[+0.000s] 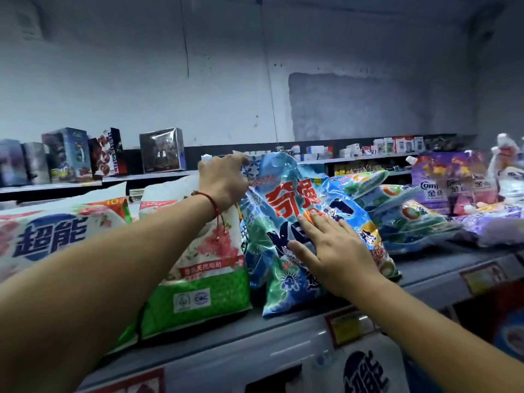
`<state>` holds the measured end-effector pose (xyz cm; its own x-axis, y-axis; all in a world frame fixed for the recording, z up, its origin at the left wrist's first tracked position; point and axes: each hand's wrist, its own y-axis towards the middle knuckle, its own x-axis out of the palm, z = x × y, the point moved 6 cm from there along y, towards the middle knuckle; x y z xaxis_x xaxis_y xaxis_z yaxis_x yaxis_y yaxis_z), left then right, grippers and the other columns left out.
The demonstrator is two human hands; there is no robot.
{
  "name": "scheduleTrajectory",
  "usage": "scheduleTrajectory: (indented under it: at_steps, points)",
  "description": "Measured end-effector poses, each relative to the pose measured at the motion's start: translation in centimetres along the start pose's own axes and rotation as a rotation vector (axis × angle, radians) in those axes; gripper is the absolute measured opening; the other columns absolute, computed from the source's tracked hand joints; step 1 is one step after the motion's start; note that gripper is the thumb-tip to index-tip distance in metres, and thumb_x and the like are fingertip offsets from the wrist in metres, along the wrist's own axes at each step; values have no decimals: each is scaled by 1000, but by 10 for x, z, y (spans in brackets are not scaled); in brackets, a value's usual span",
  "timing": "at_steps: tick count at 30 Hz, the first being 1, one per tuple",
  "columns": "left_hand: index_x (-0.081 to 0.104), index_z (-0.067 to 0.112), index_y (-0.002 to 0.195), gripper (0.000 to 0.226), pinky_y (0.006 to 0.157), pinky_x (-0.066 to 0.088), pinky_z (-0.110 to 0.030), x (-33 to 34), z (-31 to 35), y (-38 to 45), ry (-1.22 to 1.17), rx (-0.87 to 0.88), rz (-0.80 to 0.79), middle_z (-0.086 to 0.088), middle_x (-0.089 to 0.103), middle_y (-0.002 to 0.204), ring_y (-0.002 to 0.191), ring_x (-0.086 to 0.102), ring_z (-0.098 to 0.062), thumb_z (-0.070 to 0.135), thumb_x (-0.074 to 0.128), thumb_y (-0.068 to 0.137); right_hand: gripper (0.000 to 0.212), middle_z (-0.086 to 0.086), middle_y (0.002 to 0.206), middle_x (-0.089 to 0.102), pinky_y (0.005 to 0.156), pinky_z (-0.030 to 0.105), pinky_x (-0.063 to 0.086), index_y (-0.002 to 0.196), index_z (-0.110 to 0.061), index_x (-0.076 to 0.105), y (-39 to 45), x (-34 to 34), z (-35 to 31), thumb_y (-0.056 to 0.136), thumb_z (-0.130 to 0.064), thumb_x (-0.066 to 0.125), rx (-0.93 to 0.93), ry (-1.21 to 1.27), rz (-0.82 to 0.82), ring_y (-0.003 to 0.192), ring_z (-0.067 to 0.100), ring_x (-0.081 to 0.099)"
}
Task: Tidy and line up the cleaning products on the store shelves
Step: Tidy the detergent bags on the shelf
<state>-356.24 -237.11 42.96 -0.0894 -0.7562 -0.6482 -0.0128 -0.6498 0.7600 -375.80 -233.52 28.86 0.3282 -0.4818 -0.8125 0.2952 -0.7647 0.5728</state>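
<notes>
Blue detergent bag (295, 222): upright on top shelf (442, 268), btwn green-white bag (204, 268) at its left and slumped blue bags (397, 219) at its right. L hand (222, 184) grips its top edge, fingers curled. R hand (337, 259) lies flat on its front, fingers straight, slightly spread.

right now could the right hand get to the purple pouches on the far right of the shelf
Probably yes: the right hand lies flat on the blue bag, and only low slumped bags lie between it and the purple pouches.

A dim room is bounded by a stained whitish wall (141, 89), on which a greyer patch (354, 106) is seen. A far shelf (147, 175) is set against it, and boxed goods (161, 150) are stood there.
</notes>
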Motion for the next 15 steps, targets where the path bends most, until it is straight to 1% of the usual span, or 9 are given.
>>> scheduleTrajectory:
  at_steps: [2,4,5,7,8,9,10,12,15]
  points:
    - [65,31,125,37,97,46,-42,3,3,-4,42,37,25,-2,75,106,101,65,-27,21,61,90,81,-2,168,8,125,38,3,160,-33,9,-2,2,1,90,-74,6,7,-9,-1,155,15,6]
    - [63,25,129,35,95,48,-43,-1,9,-17,87,77,38,-10,70,110,104,61,-30,24,57,94,80,-3,168,6,125,38,2,160,-34,8,-2,3,2,91,-74,7,11,-11,-14,155,15,5]
    - [60,23,134,38,98,46,-44,-3,12,-26,120,94,33,-13,65,117,110,57,-30,30,55,97,79,-3,168,5,125,38,2,160,-34,6,-2,2,2,92,-73,7,17,-13,-23,155,15,4]
    - [47,25,145,52,113,35,-48,-7,13,-53,173,104,-6,-18,45,144,133,42,-33,46,50,98,75,-1,169,1,126,40,-1,160,-32,4,-5,-3,-1,96,-71,12,36,-9,-58,155,17,0]
    - [40,27,150,58,118,29,-49,-9,10,-71,177,114,-40,-18,34,155,142,34,-34,53,46,98,73,0,169,0,126,42,-1,161,-31,3,-9,-6,-6,99,-67,16,48,11,-75,155,19,-2]
    - [36,27,152,62,119,25,-49,-12,8,-92,165,135,-72,-16,29,160,146,30,-32,57,42,98,71,1,169,1,126,43,-1,161,-29,5,-16,-10,-14,101,-64,23,46,45,-78,155,21,-3]
    - [39,28,151,64,119,26,-48,-17,6,-116,143,164,-91,-13,32,160,146,32,-30,61,39,97,71,1,169,1,126,43,-1,161,-29,7,-25,-14,-26,102,-60,31,19,88,-72,155,21,-4]
    - [51,26,144,64,115,34,-48,-34,-3,-169,95,217,-65,-8,46,153,141,42,-29,61,38,92,72,-3,169,2,126,37,-3,161,-30,9,-49,-20,-61,101,-56,41,-87,136,-76,155,18,-5]
    - [57,24,140,62,110,40,-52,-51,-31,-250,108,161,-73,-8,55,146,136,48,-33,59,41,91,73,-10,168,-4,121,30,-11,160,-36,3,-87,-12,-110,101,-57,41,-215,146,-158,154,14,-11]
